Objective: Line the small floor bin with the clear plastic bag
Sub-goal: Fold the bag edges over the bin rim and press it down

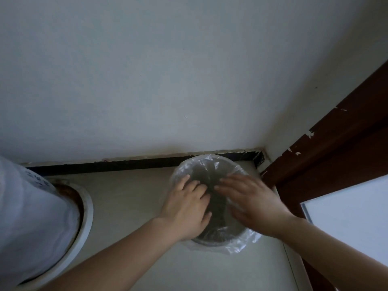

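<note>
Bag (239, 246) mouth already folded over bin (210, 243) rim; left hand (186, 208) and right hand (249, 204), fingers loosely spread, gripping nothing, press film down inside bin. Seating left.

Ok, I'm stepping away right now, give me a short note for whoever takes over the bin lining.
Left hand: open, fingers spread, pressing the clear bag down inside the bin.
Right hand: open, flat over the bin mouth, also on the bag.
Bin stands on the floor in the corner by the brown door frame.
Done: bag edge is folded over the rim, far and near side.
Left: push the film down to the bottom, check that the rim under the hands is covered.
</note>
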`<state>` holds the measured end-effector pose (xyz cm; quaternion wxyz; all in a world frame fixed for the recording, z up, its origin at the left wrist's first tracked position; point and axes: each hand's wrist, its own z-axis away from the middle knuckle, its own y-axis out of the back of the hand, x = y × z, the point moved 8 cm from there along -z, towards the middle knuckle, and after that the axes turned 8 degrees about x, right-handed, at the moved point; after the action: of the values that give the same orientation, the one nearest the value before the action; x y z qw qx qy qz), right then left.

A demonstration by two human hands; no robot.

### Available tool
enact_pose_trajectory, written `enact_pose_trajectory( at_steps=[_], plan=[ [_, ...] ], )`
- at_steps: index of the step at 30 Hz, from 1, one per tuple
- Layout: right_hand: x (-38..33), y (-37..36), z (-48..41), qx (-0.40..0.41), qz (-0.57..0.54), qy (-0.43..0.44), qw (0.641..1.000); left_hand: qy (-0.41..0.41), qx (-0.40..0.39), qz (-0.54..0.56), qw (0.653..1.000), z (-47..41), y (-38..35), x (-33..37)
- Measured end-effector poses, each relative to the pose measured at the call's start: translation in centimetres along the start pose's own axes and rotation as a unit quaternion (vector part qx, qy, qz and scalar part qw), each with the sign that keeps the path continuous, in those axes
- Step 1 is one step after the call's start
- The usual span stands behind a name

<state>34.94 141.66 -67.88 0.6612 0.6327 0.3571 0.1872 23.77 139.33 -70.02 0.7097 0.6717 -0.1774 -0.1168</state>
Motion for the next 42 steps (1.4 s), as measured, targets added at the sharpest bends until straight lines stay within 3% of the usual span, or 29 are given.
enact_pose_trajectory(
  at_steps=[3,7,10,14,16,19,21,23,25,27,29,39,42],
  plan=[
    [-0.7,-5.1,-0.4,-0.21,0.163,0.017,0.964,0.001,-0.186,-0.091,0.978,0.4,-4.0,-0.4],
    [1.2,-7.5,-0.9,-0.314,0.269,-0.023,0.91,0.018,-0.303,-0.148,0.941,1.0,-6.4,-1.4],
    [2.4,-8.9,-0.8,-0.375,0.306,-0.04,0.874,0.017,-0.338,-0.17,0.926,0.9,-7.0,-1.9],
    [2.7,-9.4,-0.6,-0.399,0.306,-0.043,0.864,0.013,-0.314,-0.146,0.938,0.4,-6.4,-1.9],
    [2.0,-8.8,-1.1,-0.376,0.286,-0.033,0.881,0.013,-0.237,-0.106,0.966,0.0,-4.9,-1.4],
    [0.3,-6.5,-2.5,-0.273,0.198,0.01,0.941,-0.034,-0.009,-0.024,0.999,-0.2,-0.8,-0.5],
    [-0.9,-4.3,-2.7,-0.165,0.131,0.056,0.976,-0.041,0.128,0.038,0.99,0.8,1.4,-1.0],
    [-1.1,-1.8,-2.6,-0.005,0.098,0.065,0.993,0.008,0.199,0.063,0.978,1.4,2.5,-2.9],
    [0.4,-0.5,-2.2,0.093,0.064,-0.028,0.993,0.074,0.185,0.039,0.979,1.5,2.2,-5.1],
    [3.0,-1.5,-1.8,0.077,0.029,-0.152,0.985,0.135,0.11,0.02,0.985,1.3,0.4,-7.1],
    [4.8,-3.6,-1.5,0.018,-0.034,-0.224,0.974,0.153,0.059,0.017,0.986,1.1,-1.3,-7.9],
    [5.9,-3.4,-1.8,0.038,-0.148,-0.263,0.953,0.171,0.084,0.052,0.98,1.0,-1.7,-7.7],
    [7.4,-2.8,0.0,0.088,-0.2,-0.378,0.9,0.278,0.132,0.194,0.932,2.7,-1.8,-8.4]
  ],
)
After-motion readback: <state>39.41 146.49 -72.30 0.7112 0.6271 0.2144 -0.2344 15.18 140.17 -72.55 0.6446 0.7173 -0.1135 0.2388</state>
